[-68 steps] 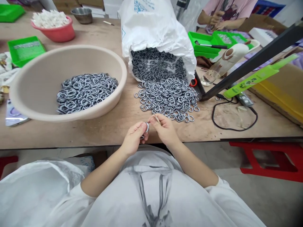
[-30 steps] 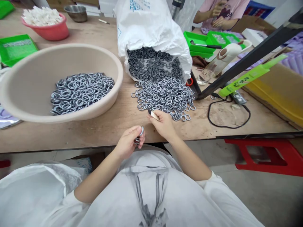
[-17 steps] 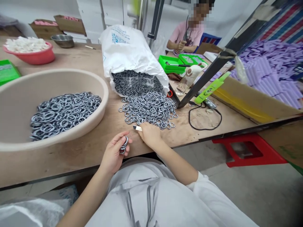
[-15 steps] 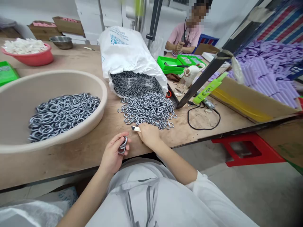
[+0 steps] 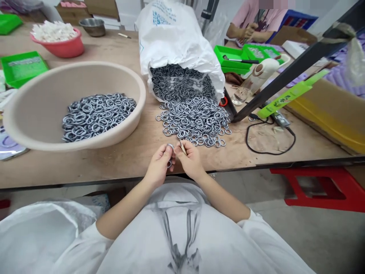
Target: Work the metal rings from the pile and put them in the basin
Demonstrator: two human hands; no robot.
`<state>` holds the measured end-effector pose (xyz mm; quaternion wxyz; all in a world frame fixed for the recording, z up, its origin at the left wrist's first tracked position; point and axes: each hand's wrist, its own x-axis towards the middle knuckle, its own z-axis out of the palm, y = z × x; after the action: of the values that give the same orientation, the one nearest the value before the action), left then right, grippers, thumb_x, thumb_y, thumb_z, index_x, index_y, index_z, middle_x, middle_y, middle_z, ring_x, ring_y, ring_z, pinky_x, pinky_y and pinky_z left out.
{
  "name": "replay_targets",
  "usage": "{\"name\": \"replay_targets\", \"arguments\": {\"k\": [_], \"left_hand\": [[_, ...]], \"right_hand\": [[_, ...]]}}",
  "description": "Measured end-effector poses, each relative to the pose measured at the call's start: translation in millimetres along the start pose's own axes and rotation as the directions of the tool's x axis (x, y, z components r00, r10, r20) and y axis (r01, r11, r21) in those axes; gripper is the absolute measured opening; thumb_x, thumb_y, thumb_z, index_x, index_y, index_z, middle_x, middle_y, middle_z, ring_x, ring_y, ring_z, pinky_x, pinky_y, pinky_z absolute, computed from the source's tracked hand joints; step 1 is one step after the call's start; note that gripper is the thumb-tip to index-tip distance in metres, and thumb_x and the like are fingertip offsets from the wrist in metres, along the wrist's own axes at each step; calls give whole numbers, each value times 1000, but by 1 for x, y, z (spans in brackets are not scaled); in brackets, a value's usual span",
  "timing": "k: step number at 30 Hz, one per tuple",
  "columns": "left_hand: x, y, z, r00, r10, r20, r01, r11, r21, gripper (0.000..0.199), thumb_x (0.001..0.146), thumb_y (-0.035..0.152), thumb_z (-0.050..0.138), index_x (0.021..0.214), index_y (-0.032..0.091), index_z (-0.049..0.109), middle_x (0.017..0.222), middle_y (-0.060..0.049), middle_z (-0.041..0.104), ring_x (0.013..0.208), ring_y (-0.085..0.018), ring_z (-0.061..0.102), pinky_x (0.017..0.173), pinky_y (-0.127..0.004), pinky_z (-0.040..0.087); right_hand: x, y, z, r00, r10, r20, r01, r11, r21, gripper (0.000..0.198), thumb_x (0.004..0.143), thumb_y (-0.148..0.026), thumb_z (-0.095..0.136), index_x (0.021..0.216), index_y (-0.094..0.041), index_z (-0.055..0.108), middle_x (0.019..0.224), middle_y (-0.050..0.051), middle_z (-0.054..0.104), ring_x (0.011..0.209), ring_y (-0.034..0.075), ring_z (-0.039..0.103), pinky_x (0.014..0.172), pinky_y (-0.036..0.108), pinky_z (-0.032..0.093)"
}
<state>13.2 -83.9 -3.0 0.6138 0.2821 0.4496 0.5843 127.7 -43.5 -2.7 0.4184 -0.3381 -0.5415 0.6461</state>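
My left hand [image 5: 159, 163] is closed around a few grey rings [image 5: 170, 164], with one ring standing up between thumb and finger. Right beside it, my right hand [image 5: 189, 160] grips a small pale-handled knife [image 5: 183, 147], its dark tip pointing up toward the rings. The two hands almost touch at the table's front edge. Just beyond them lies a heap of loose grey rings [image 5: 196, 118], spilling from the mouth of a white sack [image 5: 176, 34]. To the left, a big beige basin [image 5: 34, 114] holds many more such rings.
A dark slanted metal post [image 5: 273, 80] rises right of the sack. Near it lie a black cable [image 5: 247, 140], a bright green strip [image 5: 291, 99] and a clear bottle [image 5: 251, 83]. A red bowl [image 5: 67, 48] stands behind the basin. Across the table sits a person [image 5: 256, 23].
My hands have come together; the right, with the knife, moved from the edge of the heap to the rings in my left. The head view has shifted left and down.
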Motion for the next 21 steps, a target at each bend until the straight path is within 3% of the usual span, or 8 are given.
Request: {"name": "replay_targets", "arguments": {"k": [3, 6, 10, 13, 15, 18, 21], "left_hand": [[-4, 2, -6, 995, -7, 97, 1, 998, 58, 43, 78, 58, 68, 78, 18, 54, 61, 4, 48, 48, -6, 40, 38, -15, 34], [-7, 4, -5, 990, -30, 138, 23, 999, 49, 45, 78, 60, 67, 79, 17, 55, 59, 4, 49, 49, -7, 42, 38, -16, 35], [-10, 6, 0, 994, -59, 96, 61, 998, -21, 43, 79, 59, 67, 77, 18, 54, 60, 4, 48, 47, -7, 43, 36, -16, 32], [-10, 8, 0, 994, -64, 91, 66, 998, -12, 41, 78, 54, 69, 73, 17, 53, 62, 3, 48, 48, -7, 44, 36, -16, 31], [-10, 10, -1, 994, -67, 88, 69, 997, -19, 41, 79, 52, 69, 71, 17, 51, 62, 4, 48, 48, -6, 44, 36, -16, 31], [-10, 13, -3, 995, -82, 62, 86, 995, -57, 41, 77, 52, 71, 70, 17, 51, 61, 4, 48, 46, -6, 44, 35, -15, 31], [-10, 13, -2, 994, -102, 46, 106, 990, -90, 41, 74, 51, 74, 72, 18, 51, 58, 5, 48, 44, -6, 42, 35, -15, 31]], "right_hand": [[-2, -5, -9, 990, -54, 129, 65, 994, -84, 32, 84, -47, 67, 103, -23, 58, 77, -2, 61, 60, 12, 60, 59, 28, 53], [-2, -8, -11, 976, -41, 215, 60, 995, -82, 34, 84, -48, 65, 106, -23, 59, 76, -2, 61, 59, 12, 60, 57, 28, 52], [0, -5, -7, 991, -75, 108, 79, 996, -39, 31, 84, -50, 64, 98, -23, 57, 72, -4, 57, 53, 10, 53, 53, 26, 46], [1, -5, -11, 990, -131, 43, 136, 980, -148, 31, 88, -52, 58, 90, -22, 58, 73, -3, 56, 62, 11, 53, 61, 26, 45], [-1, -8, -18, 981, -180, 71, 193, 940, -282, 31, 90, -52, 57, 87, -21, 58, 73, -3, 55, 64, 11, 51, 62, 26, 41], [-8, -15, -24, 945, -247, 212, 322, 809, -491, 30, 95, -46, 54, 82, -20, 59, 70, -2, 56, 65, 12, 50, 62, 26, 37], [-15, -20, -22, 911, -284, 298, 410, 698, -588, 32, 98, -42, 49, 79, -19, 61, 72, 0, 60, 67, 12, 52, 65, 26, 37]]}}
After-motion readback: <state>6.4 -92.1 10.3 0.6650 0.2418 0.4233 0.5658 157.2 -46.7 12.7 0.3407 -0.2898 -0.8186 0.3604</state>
